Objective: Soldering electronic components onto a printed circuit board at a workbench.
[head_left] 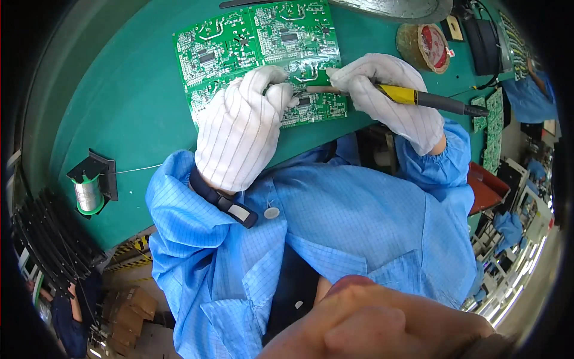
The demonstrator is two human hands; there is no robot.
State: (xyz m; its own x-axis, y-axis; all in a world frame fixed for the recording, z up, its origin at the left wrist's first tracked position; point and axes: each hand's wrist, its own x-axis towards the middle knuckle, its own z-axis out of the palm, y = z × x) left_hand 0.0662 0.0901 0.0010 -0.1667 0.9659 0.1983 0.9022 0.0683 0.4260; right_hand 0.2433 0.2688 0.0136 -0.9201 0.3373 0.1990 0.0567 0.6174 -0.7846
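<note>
"Starting at the right hand (388, 99), what is its grip doing?"

"It is closed around a soldering iron (397, 94) with a yellow and black handle. The tan shaft (323, 89) points left, toward the other hand's fingertips. Both hands wear white striped gloves."

"And the left hand (239, 122)?"

"Its fingers are bent together, with the thumb and index close to the end of the iron. I cannot tell whether that grip has anything pinched in it; the glove hides it."

"Where are the printed circuit boards (287, 45)?"

"At the upper middle of the frame, a two-by-two block of green boards lying on the green table (137, 78). Both hands are over its lower half, and the left one covers part of it."

"What about the wrist and sleeves?"

"A black wrist strap (209, 194) circles the left wrist, below a blue checked smock's (353, 209) cuff on that side."

"Further out?"

"At the left of the frame, a spool of solder (89, 194) sits at a black stand (110, 173), and a thin wire (137, 170) runs right from there to the left sleeve. At the upper right lies a brown roll (412, 45) with a red and white centre. Cardboard boxes (128, 317) are piled at the lower left."
</note>
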